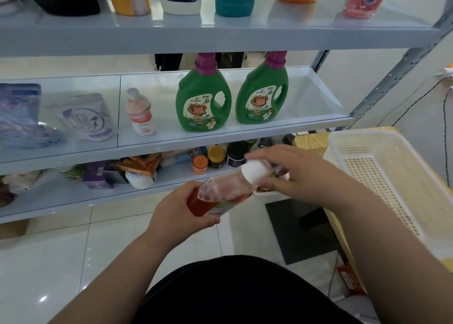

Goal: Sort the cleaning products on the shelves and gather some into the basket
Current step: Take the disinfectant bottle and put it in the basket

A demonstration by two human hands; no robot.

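bottle (220, 195): 1, clear plastic, orange liquid, left of basket | cap (255, 171): white, round | basket (362, 134): 1, cream perforated plastic | left grip (171, 208) wraps bottle body | right grip (306, 174) pinches cap | green jugs (203, 98) (262, 93): 2, handled, upper-left of basket

Left of the left green jug (203, 103), bare middle shelf (163, 98) lies open as far as the small pink bottle (141, 112). Right of that jug the second green jug (262, 95) stands close, with bare shelf beyond it up to the grey post (402, 66). Above the jug the upper shelf (196, 39) sits low over its purple cap.
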